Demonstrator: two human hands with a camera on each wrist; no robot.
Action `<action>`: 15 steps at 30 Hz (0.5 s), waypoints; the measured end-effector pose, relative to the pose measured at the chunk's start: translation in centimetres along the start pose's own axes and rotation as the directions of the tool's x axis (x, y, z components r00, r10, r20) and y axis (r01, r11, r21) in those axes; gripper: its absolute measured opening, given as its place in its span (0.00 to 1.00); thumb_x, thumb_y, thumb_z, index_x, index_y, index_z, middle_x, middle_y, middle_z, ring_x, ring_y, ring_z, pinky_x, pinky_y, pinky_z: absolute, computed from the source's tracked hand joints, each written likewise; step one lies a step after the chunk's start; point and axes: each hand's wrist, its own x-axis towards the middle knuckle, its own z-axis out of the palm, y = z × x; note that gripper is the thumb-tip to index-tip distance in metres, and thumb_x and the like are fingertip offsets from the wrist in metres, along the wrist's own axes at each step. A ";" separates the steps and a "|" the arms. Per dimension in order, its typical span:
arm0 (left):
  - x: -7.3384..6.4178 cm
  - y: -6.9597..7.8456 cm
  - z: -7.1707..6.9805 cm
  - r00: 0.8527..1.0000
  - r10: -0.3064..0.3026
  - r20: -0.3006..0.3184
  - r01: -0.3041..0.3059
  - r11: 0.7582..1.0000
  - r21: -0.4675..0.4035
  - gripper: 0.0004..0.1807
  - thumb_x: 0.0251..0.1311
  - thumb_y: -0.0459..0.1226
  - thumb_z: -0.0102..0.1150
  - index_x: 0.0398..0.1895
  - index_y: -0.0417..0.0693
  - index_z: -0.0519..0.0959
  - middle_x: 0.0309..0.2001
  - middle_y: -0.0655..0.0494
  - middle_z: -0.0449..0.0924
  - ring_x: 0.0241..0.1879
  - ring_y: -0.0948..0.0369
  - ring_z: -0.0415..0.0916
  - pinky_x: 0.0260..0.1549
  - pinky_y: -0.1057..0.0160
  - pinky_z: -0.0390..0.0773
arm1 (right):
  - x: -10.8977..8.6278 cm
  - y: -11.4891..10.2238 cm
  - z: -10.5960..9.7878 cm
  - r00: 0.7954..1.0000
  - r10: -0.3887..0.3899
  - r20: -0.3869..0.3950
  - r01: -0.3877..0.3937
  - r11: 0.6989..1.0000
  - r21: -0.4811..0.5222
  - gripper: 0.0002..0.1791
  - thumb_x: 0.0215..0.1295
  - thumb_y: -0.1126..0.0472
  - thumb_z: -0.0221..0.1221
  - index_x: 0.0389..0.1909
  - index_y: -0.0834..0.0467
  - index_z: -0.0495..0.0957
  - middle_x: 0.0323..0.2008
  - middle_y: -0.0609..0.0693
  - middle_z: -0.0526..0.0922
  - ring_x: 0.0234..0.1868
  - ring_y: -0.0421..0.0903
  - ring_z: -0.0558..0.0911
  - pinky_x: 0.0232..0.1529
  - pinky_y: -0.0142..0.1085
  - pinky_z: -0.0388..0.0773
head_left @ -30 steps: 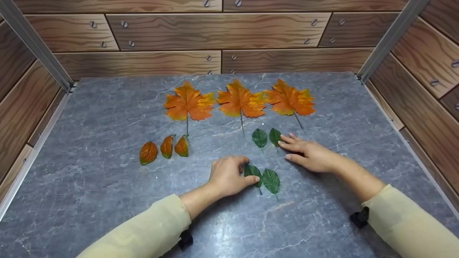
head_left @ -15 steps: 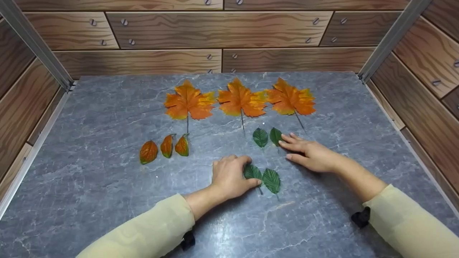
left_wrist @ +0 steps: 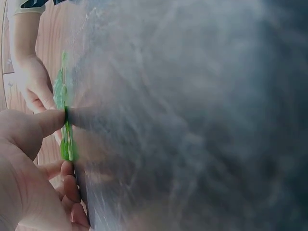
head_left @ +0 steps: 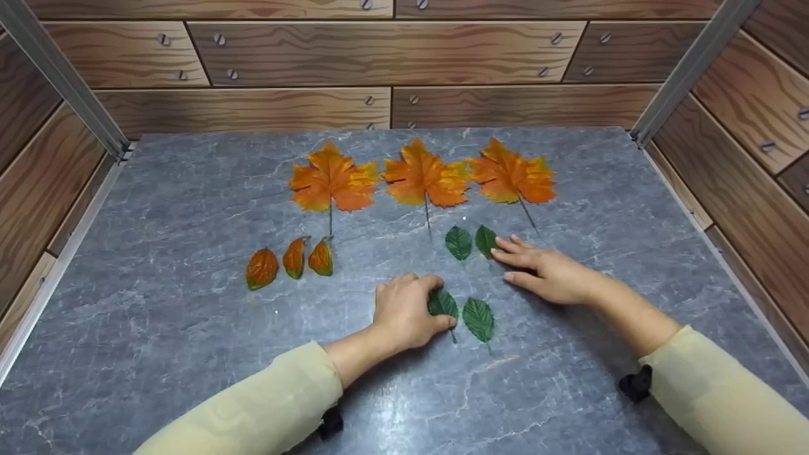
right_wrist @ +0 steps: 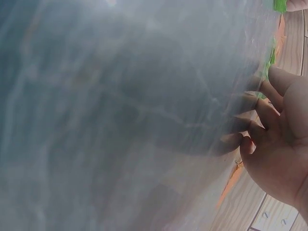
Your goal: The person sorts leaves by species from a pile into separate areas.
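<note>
My left hand curls round a green leaf lying on the grey marbled table, thumb by its stem end and index finger at its tip. A second green leaf lies just right of it. Farther back, my right hand rests with fingers extended, its fingertips at the edge of another green leaf. One more green leaf lies left of that. In the left wrist view, my thumb reaches down to the green leaves, which show edge-on.
Along the back of the table lie orange maple leaves in a row, stems toward me. On the left are small orange-green leaves. Wood-patterned walls with metal corner posts enclose the back and sides.
Over the last half second, the leaf at my left hand has shifted slightly left with my thumb, widening the gap to the neighbouring leaf. My right hand has stayed in place.
</note>
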 end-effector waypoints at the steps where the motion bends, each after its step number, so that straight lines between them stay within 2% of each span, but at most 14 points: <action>1: 0.0 0.0 0.0 1.000 0.001 0.001 -0.001 1.000 -0.001 0.33 0.54 0.53 0.81 0.62 0.53 0.85 0.50 0.51 0.85 0.51 0.51 0.79 0.49 0.51 0.69 | 0.0 0.0 0.0 1.000 0.000 0.001 0.000 1.000 0.003 0.30 0.84 0.49 0.54 0.80 0.53 0.67 0.83 0.51 0.57 0.83 0.63 0.52 0.76 0.69 0.48; 7: 0.1 -0.2 -0.2 1.000 0.017 -0.009 -0.018 1.000 -0.021 0.31 0.53 0.51 0.82 0.60 0.52 0.86 0.50 0.52 0.87 0.51 0.50 0.81 0.49 0.50 0.71 | 0.0 -0.1 -0.1 1.000 0.006 0.010 -0.006 1.000 0.012 0.30 0.84 0.50 0.54 0.80 0.54 0.67 0.83 0.52 0.56 0.83 0.62 0.51 0.77 0.67 0.49; 15: 0.2 -0.5 -0.3 1.000 0.026 -0.009 -0.027 0.998 -0.056 0.28 0.54 0.49 0.82 0.58 0.53 0.86 0.43 0.54 0.86 0.50 0.51 0.81 0.50 0.49 0.70 | 0.0 -0.1 -0.1 1.000 0.011 0.011 -0.011 1.000 0.017 0.30 0.84 0.49 0.54 0.80 0.53 0.67 0.83 0.51 0.56 0.83 0.62 0.51 0.77 0.67 0.48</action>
